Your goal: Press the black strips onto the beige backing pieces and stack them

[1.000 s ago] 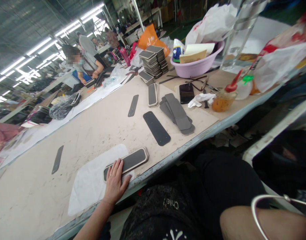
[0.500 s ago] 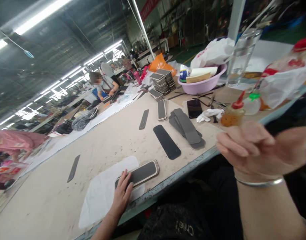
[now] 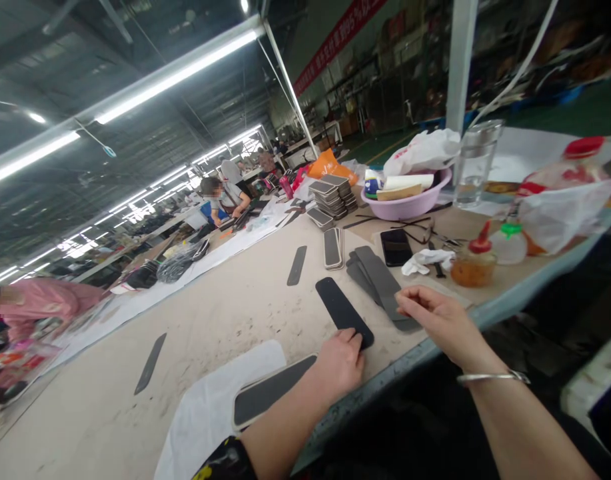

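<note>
My left hand (image 3: 341, 363) reaches across to a black rounded strip (image 3: 341, 307), its bent fingers on the strip's near end; whether they grip it cannot be made out. Beside it, over the near end of several fanned grey strips (image 3: 380, 280), is my right hand (image 3: 438, 317), thumb and fingertips pressed together; anything between them is too small to tell. Under my left forearm, a light-edged stack with a dark grey top (image 3: 270, 393) lies on a white sheet (image 3: 220, 393). Another small light-edged stack (image 3: 333, 248) stands farther back.
A phone (image 3: 396, 247), crumpled tissue (image 3: 425, 261) and amber glue bottle (image 3: 474, 263) are at the right. Behind them are a purple basin (image 3: 405, 208) and a glass (image 3: 475, 167). Single grey strips (image 3: 296, 265) lie on the table. A person (image 3: 230, 200) works at the far end.
My left hand has left the light-edged stack and moved right to the black strip. My right hand has come down and inward to the grey strips. The camera view has shifted.
</note>
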Tool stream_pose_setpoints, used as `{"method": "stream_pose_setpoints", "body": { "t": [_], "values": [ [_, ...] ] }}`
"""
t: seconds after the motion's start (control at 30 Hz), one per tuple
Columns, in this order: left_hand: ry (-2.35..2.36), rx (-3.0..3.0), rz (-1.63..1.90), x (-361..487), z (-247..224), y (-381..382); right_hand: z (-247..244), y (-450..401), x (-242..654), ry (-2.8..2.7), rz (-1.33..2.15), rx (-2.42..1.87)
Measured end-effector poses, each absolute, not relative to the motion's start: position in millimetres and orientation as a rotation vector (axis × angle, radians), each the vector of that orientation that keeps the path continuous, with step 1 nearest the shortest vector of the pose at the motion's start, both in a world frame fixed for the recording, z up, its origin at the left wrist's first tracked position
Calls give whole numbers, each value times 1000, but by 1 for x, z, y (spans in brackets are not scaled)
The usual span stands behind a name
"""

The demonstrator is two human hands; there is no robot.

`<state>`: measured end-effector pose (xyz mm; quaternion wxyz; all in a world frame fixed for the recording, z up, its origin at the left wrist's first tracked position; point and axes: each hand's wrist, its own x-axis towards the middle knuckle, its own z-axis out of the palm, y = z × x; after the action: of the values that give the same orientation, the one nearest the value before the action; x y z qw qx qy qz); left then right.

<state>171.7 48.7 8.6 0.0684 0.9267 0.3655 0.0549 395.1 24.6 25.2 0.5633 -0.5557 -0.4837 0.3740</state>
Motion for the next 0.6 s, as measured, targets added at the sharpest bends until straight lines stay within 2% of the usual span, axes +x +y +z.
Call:
{"method": "stream_pose_setpoints", "body": {
  "t": [0.1, 0.23, 0.43, 0.6],
  "values": [
    [1137, 2775, 53, 186, -5, 59, 22, 26, 401, -1134, 856, -1336],
    [1167, 2708, 103, 188, -13, 65, 26, 26, 400, -1150, 828, -1346],
    [1388, 2429, 508, 169, 18, 83, 32, 28, 390, -1216, 842, -1430],
    [1426, 1941, 859, 131, 57, 87, 10, 38, 369, -1184, 958, -1435]
  ]
}}
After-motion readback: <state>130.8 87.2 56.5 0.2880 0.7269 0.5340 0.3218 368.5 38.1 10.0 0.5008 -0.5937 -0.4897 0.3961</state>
